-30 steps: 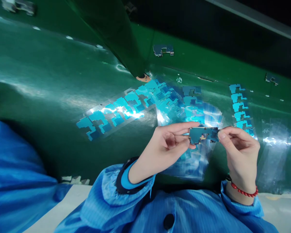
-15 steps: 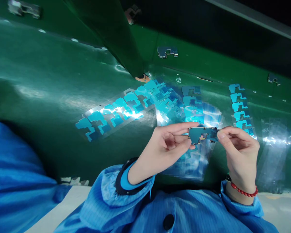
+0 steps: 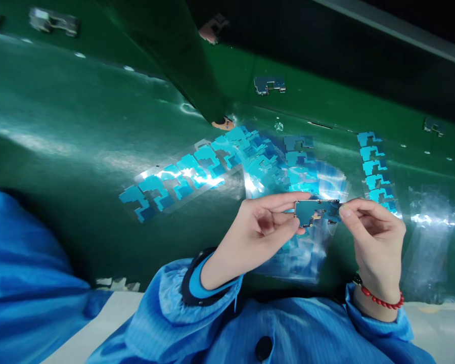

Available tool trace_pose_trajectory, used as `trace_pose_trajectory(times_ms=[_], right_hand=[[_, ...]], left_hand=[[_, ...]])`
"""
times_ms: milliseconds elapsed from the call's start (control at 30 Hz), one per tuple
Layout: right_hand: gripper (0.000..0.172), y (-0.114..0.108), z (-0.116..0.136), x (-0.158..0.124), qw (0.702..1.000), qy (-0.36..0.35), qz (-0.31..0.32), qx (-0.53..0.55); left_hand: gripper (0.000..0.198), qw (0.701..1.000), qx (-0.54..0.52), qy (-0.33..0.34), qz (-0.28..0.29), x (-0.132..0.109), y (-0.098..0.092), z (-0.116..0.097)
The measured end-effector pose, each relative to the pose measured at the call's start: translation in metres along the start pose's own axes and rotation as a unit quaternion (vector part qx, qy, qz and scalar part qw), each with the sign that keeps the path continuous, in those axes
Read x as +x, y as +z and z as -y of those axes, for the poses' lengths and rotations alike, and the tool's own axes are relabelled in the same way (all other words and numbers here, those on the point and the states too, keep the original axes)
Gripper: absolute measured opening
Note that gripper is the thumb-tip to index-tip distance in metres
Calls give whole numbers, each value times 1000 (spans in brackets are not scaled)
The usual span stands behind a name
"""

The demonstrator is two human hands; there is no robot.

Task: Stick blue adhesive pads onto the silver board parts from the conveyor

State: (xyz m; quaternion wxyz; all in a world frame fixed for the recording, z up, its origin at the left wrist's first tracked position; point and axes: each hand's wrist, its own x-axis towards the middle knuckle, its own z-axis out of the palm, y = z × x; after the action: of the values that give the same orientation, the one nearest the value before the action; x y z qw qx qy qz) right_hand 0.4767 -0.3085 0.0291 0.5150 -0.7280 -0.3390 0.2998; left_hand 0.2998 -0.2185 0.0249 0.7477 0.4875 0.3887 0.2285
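Note:
A small circuit board (image 3: 316, 211) with a blue film on it is held between both hands above the green belt. My left hand (image 3: 258, 230) pinches its left end between thumb and forefinger. My right hand (image 3: 375, 237) pinches its right end; a red bead bracelet sits on that wrist. Under the hands lies a pile of clear liner sheets with blue cut-out stickers (image 3: 288, 172).
A strip of blue stickers (image 3: 174, 179) lies to the left and another strip (image 3: 375, 172) to the right on the green conveyor belt (image 3: 60, 126). Loose small boards (image 3: 269, 84) rest farther up the belt. An empty clear liner (image 3: 428, 237) lies at right.
The hands and the board stay almost still. The small boards on the far belt have shifted to the right.

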Motion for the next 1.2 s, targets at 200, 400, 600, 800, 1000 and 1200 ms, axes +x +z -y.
trace_pose_trajectory(times_ms=[200, 400, 600, 800, 1000, 1200], right_hand=[[6, 0, -1, 0, 1000, -8, -2, -7], [7, 0, 0, 0, 1000, -9, -2, -10], [4, 1, 2, -1, 1000, 1, -5, -9], [4, 2, 4, -1, 1000, 0, -1, -13], [3, 4, 6, -2, 1000, -1, -8, -31], [4, 5, 6, 0, 1000, -9, -14, -13]], left_hand=[[35, 1000, 15, -5, 1, 2, 1, -1], [35, 1000, 12, -5, -1, 3, 2, 0], [36, 999, 12, -36, -1, 3, 3, -4], [35, 999, 25, -36, -5, 3, 3, -3], [34, 998, 49, -26, -24, 2, 5, -7], [35, 998, 46, -48, -20, 2, 4, -11]])
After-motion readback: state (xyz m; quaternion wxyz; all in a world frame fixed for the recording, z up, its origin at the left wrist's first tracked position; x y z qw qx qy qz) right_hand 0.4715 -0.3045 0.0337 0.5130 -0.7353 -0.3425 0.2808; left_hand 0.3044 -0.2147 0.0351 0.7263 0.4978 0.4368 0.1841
